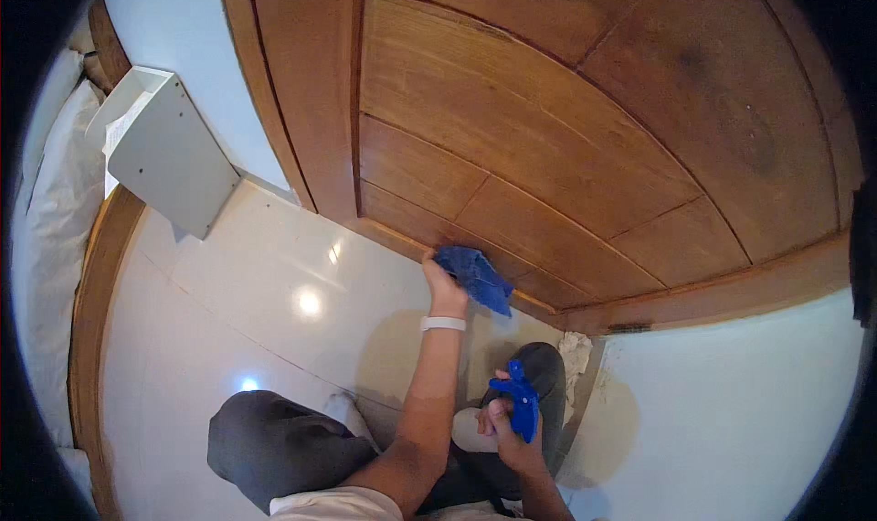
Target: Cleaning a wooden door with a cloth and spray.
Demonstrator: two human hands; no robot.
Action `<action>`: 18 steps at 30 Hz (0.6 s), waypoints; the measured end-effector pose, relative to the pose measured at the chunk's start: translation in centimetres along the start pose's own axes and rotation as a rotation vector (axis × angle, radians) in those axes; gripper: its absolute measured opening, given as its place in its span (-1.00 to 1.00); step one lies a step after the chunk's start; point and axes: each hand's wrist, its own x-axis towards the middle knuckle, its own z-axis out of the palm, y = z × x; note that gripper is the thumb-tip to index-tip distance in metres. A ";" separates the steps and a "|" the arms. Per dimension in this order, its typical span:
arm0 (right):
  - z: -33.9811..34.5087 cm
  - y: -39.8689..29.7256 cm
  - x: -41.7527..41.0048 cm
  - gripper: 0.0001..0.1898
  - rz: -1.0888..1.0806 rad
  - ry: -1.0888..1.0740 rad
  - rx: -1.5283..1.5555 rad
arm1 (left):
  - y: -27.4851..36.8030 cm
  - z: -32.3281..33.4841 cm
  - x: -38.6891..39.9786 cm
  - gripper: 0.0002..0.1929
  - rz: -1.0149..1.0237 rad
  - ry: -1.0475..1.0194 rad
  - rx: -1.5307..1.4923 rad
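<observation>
My left hand, with a white band at the wrist, grips a blue cloth. The cloth lies against the bottom edge of a brown wooden panelled door, just above the floor. Near my right knee, my right hand is wrapped around a blue plastic trigger sprayer. Its head points up towards the door, and any bottle below it is hidden by the hand and arm. A gap separates the sprayer from the door.
A small white shelf unit holding papers stands at left, beside a wooden bed frame with white bedding. Glossy pale floor tiles lie below. At right are a white wall and crumpled pale material by the door's corner.
</observation>
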 end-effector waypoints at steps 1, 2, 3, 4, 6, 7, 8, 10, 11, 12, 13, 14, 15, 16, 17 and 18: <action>-0.1 -0.1 0.0 -0.52 -0.022 0.021 0.006 | 0.8 -0.7 0.0 -0.55 -0.005 -0.001 0.001; -0.2 -0.1 0.1 -0.52 -0.022 0.024 0.006 | 1.6 -1.4 -0.1 -0.55 -0.041 -0.038 -0.040; -0.5 0.0 0.3 -0.52 -0.024 0.025 0.032 | 2.2 -1.4 -0.6 -0.55 -0.079 -0.076 -0.081; -0.7 0.1 0.5 -0.52 -0.025 0.025 0.058 | 2.5 -1.2 -1.0 -0.52 -0.093 -0.054 -0.198; -1.0 0.1 0.9 -0.53 -0.023 0.050 0.035 | 2.8 0.0 -3.3 -0.51 0.029 -0.070 -0.122; -0.9 0.1 1.0 -0.53 -0.020 0.058 0.019 | 3.4 0.5 -4.3 -0.50 0.169 -0.086 -0.044; -0.8 0.1 1.0 -0.53 -0.020 0.051 0.022 | 4.0 0.8 -4.1 -0.50 0.176 -0.087 -0.043; -0.7 0.2 1.1 -0.53 -0.049 0.054 0.014 | 5.6 2.3 -3.0 -0.44 0.544 0.213 0.107; -0.7 0.2 1.1 -0.53 -0.048 0.050 0.014 | 6.0 3.0 -2.6 -0.44 0.547 0.215 0.105; -0.8 0.1 1.0 -0.53 -0.051 0.050 0.019 | 6.2 4.0 -2.3 -0.44 0.698 0.369 0.295; -0.4 0.1 1.0 -0.53 -0.054 0.036 0.032 | 7.2 4.7 -2.0 -0.43 0.860 0.527 0.490; -0.1 0.2 0.9 -0.53 -0.055 0.023 0.037 | 8.2 3.8 -0.1 -0.44 1.154 0.490 0.571; -0.1 0.2 0.9 -0.53 -0.058 0.026 0.057 | 8.1 4.4 -0.3 -0.44 1.148 0.485 0.568; -0.3 0.2 0.9 -0.53 -0.062 0.029 0.077 | 8.0 4.9 -0.6 -0.47 1.184 0.424 0.670; -0.4 0.3 1.0 -0.53 -0.065 0.035 0.074 | 7.8 5.4 -0.8 -0.49 1.219 0.362 0.771; -0.4 0.3 0.8 -0.53 -0.051 0.040 0.057 | 7.5 5.4 -1.0 -0.49 1.217 0.361 0.772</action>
